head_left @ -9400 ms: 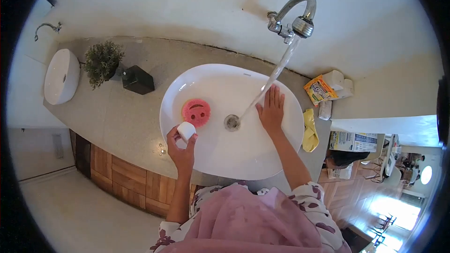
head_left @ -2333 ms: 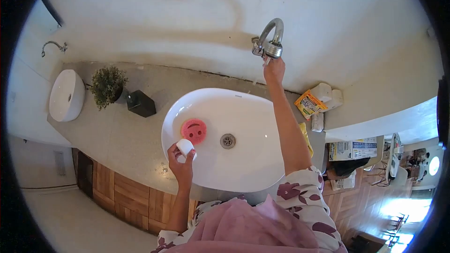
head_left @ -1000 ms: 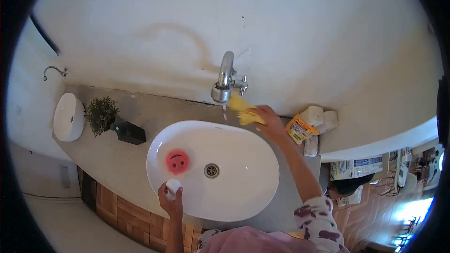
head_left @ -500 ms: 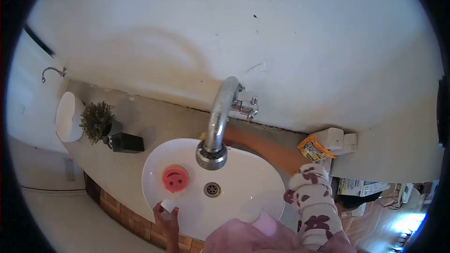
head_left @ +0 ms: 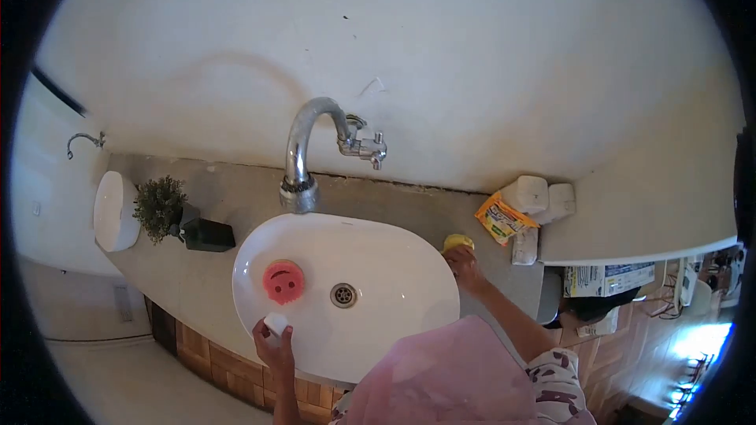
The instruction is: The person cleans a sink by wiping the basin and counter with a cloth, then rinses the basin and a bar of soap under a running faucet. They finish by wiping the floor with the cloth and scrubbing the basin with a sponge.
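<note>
My left hand (head_left: 273, 345) is closed round a small white block (head_left: 276, 323) at the near left rim of the white oval sink (head_left: 394, 279). Just beyond it in the basin lies a round pink sponge (head_left: 283, 282) with a smiling face, upside down from here. At the sink's right end, my right hand (head_left: 465, 264) has its fingers closed on a yellow rounded sponge (head_left: 458, 242), partly covered by them, over the counter beside the rim.
A chrome tap (head_left: 302, 149) arches over the sink's back left edge. Along the counter (head_left: 394, 201) stand a dark green bottle (head_left: 209, 235), a bushy plant (head_left: 161, 208) and another white basin (head_left: 116, 211). To the right are an orange packet (head_left: 505, 219) and white containers (head_left: 526, 194).
My right hand has come from behind the tap to the sink's right end, bringing the yellow sponge. The left hand still holds the white block. The view has shifted right.
</note>
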A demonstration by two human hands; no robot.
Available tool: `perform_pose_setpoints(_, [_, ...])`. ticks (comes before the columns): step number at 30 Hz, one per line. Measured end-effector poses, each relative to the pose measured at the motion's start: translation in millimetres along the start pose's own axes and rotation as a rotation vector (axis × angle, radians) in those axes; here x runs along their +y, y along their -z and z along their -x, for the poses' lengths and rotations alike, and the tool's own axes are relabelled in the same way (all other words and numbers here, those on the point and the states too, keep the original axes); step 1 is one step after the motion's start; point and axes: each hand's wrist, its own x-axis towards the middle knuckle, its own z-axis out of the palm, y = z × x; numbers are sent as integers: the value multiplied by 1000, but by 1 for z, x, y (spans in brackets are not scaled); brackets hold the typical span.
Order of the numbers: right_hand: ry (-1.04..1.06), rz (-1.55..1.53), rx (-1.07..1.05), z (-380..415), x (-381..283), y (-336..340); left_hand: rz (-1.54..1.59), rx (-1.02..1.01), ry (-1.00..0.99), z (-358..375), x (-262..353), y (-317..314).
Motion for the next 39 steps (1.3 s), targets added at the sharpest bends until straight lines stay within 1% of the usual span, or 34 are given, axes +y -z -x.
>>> perform_pose_setpoints(1, [-71, -14, 41, 18, -6, -1, 4, -8, -4, 0, 1, 0])
perform_pose_setpoints(2, [-80, -9, 43, 39, -14, -2, 19, -7, -8, -1, 3, 0])
perform_pose_setpoints(4, [-254, -95, 16, 75, -36, 4, 36, -15, -14, -1, 4, 0])
perform_pose_setpoints(5, [-263, -92, 18, 92, -50, 7, 22, -9, -32, -2, 2, 0])
perform_pose_setpoints(7, [-370, -100, -16, 122, -80, 18, 9, -14, -51, -1, 0, 0])
perform_pose_setpoints(10, [-427, -80, -21, 165, -118, 20, 46, -11, -52, -2, -3, -2])
perform_pose_setpoints(11, [-413, -76, -51, 176, -125, 23, 28, 7, -52, -2, -6, -3])
perform_pose_setpoints(12, [-428, -79, -63, 183, -121, 19, 9, 21, -48, -1, -8, -3])
perform_pose_setpoints(13, [-453, -145, -40, 188, -108, 10, 2, 2, -35, 1, -9, -1])
perform_pose_setpoints(14, [-475, -209, -16, 189, -96, 9, -7, -5, -40, -1, -9, -1])
perform_pose_setpoints(16, [-580, -326, 163, 134, -84, 50, -27, -25, -35, -2, -5, -2])
perform_pose_setpoints(17, [-547, -297, 241, 111, -74, 64, -31, -11, -37, -2, -1, -1])
perform_pose_setpoints(18, [-519, -153, 218, 96, -58, 66, -34, 4, -40, -2, 1, -1])
perform_pose_setpoints(20, [-493, 86, 77, 69, -38, 67, -17, -4, -29, -3, -4, -2])
perform_pose_setpoints(21, [-501, 81, 67, 63, -40, 61, 12, 4, -26, -3, -6, -2])
perform_pose_setpoints(23, [-484, 299, -25, 52, -50, 46, -8, 2, -38, -3, -5, -3])
perform_pose_setpoints(24, [-486, 293, -30, 57, -55, 38, -23, 8, -51, -4, -6, -2])
perform_pose_setpoints(26, [-542, 334, 38, 72, -69, 20, -40, 17, -72, -4, -9, -1])
perform_pose_setpoints(29, [-498, 336, 50, 105, -99, 7, -20, 30, -80, -4, -8, -3])
perform_pose_setpoints(30, [-497, 335, 47, 114, -111, 3, -19, 34, -88, -4, -7, -3])
perform_pose_setpoints(32, [-577, 326, -35, 128, -141, -8, -20, 36, -101, -2, -3, -1])
perform_pose_setpoints(33, [-582, 325, -31, 135, -158, -15, -17, 26, -81, -1, 0, 0])
perform_pose_setpoints(35, [-679, 288, -73, 146, -191, -30, -10, 12, -73, -2, 1, 0])
perform_pose_setpoints(39, [-676, 291, -56, 158, -258, -61, -18, 1, -92, -3, -11, -3])
